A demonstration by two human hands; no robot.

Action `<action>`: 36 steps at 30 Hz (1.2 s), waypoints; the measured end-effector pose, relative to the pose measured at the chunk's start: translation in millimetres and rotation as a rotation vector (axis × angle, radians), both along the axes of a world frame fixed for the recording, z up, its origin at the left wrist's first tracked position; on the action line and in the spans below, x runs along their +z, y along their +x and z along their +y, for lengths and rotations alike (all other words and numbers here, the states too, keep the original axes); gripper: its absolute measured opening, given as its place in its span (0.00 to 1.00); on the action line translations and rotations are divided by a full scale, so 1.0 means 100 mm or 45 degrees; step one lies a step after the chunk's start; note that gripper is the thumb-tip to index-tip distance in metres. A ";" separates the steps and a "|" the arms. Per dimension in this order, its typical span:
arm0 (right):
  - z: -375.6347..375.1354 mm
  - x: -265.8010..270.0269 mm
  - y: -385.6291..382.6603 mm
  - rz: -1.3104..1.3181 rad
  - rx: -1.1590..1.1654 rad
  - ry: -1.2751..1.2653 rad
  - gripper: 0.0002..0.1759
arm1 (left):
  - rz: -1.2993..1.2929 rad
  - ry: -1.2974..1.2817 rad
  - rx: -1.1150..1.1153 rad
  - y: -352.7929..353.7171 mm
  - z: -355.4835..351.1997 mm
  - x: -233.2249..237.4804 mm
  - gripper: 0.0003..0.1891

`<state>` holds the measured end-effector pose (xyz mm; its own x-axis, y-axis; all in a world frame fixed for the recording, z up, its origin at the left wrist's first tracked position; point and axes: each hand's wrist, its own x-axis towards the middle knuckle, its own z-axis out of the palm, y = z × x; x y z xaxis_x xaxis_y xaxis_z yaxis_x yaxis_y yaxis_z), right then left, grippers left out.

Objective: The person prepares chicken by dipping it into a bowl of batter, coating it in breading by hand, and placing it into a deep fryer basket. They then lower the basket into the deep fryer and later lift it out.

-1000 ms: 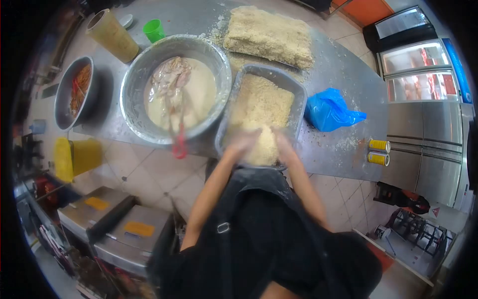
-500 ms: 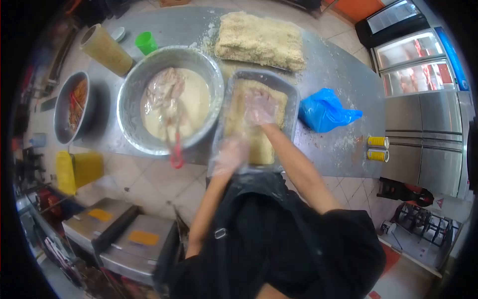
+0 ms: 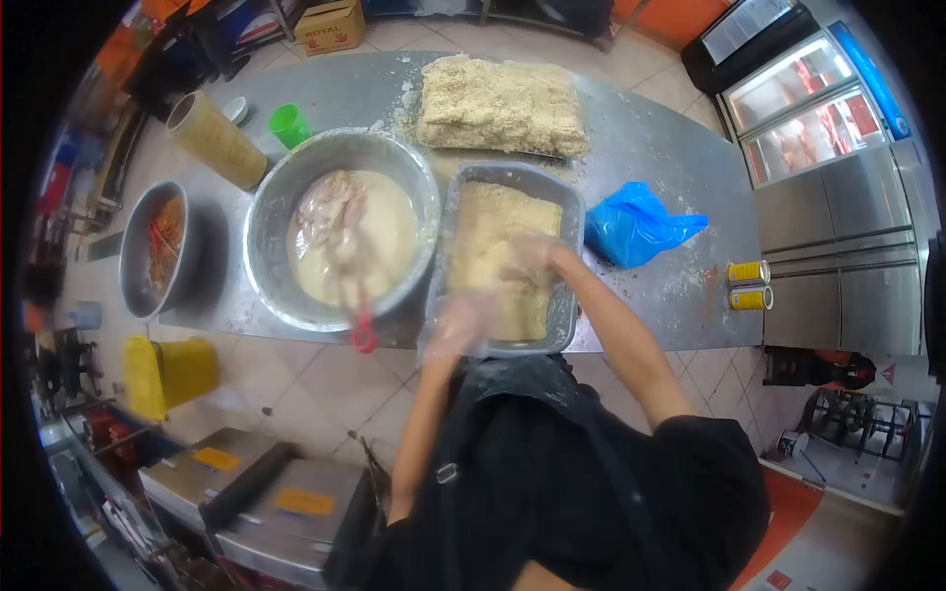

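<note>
A grey rectangular tub (image 3: 564, 325) holds pale yellow crumbs (image 3: 503, 212). Over the crumbs, near the tub's right side, my right hand (image 3: 535, 258) is gloved in clear plastic and blurred. My left hand (image 3: 465, 320), also in a clear glove, is at the tub's near left corner; motion smears its fingers. Left of the tub stands a large metal bowl (image 3: 258, 286) with creamy batter, pieces of meat and a red-handled utensil (image 3: 364, 333). Behind the tub, a tray is heaped with crumb-coated pieces (image 3: 503, 103).
A blue plastic bag (image 3: 636, 227) and two yellow cans (image 3: 750, 285) are on the right. To the left are a smaller bowl (image 3: 133, 271) of reddish food, a tall container (image 3: 217, 143) and a green cup (image 3: 289, 125). People stand at the far left.
My right hand has moved toward the near right part of the tub. My left hand stays near the near left corner. The view has shifted, showing more of the floor beyond the table.
</note>
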<state>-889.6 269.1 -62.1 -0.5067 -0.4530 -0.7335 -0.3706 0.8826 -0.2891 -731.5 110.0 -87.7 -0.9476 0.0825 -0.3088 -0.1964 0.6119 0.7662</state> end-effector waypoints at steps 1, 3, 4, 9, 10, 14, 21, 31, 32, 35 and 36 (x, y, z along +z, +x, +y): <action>0.00 0.07 0.04 -0.075 -0.021 -0.019 0.34 | -0.002 0.004 0.012 -0.01 0.00 -0.09 0.27; 0.14 -0.15 0.04 0.045 0.034 -0.249 0.34 | -0.029 -0.054 0.048 0.02 0.02 -0.27 0.26; 0.19 -0.21 0.07 0.166 0.063 -0.487 0.33 | -0.058 -0.047 0.060 0.04 0.02 -0.28 0.26; 0.14 0.28 -0.06 0.177 0.066 -0.357 0.33 | -0.277 -0.111 -0.082 -0.04 -0.04 0.41 0.25; 0.15 0.36 -0.12 0.209 0.119 -0.398 0.33 | -0.177 -0.092 -0.011 -0.04 -0.04 0.38 0.25; 0.12 0.63 -0.38 0.200 0.210 -0.381 0.26 | -0.151 -0.030 0.091 -0.03 -0.07 0.41 0.23; 0.35 0.90 -1.34 -0.093 -0.094 -0.914 0.25 | -0.090 0.138 0.038 0.01 -0.19 0.29 0.25; -0.05 1.11 -3.08 0.882 0.054 -0.402 0.25 | 0.477 -0.402 0.822 0.13 -0.83 1.03 0.16; -0.01 0.75 -3.35 0.973 0.153 -0.319 0.22 | 0.375 -0.614 0.975 0.14 -0.86 1.03 0.17; 0.04 -0.72 -3.79 1.315 0.231 -0.225 0.16 | 0.194 -0.889 1.008 0.19 -0.91 0.76 0.22; 0.11 -1.09 -3.61 1.734 0.303 -0.504 0.16 | 0.199 -0.894 1.010 0.18 -0.91 0.77 0.22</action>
